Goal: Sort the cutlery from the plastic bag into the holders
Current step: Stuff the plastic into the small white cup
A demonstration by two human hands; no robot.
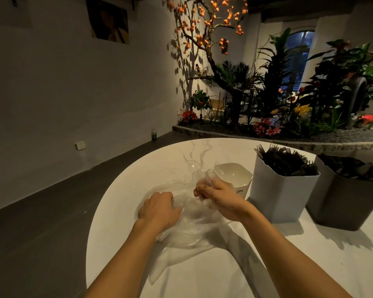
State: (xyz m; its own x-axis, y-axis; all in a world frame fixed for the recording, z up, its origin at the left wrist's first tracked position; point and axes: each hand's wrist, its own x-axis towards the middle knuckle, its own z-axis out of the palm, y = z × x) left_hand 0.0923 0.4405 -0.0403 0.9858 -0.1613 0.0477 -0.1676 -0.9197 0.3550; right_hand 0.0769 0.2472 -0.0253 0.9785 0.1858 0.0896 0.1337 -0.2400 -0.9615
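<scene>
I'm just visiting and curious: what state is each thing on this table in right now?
Plastic bag: crumpled flat on the table, held by both hands.
Left hand: gripping the bag.
Right hand: holding a bunch of clear spoons.
White holder: upright, clear spoons inside.
Light grey holder: upright, full of dark forks.
Dark grey holder: upright, dark cutlery inside.

Glossy marble-look table (202,151); clear crinkled plastic bag (187,229); matt plastic holders (280,196).
</scene>
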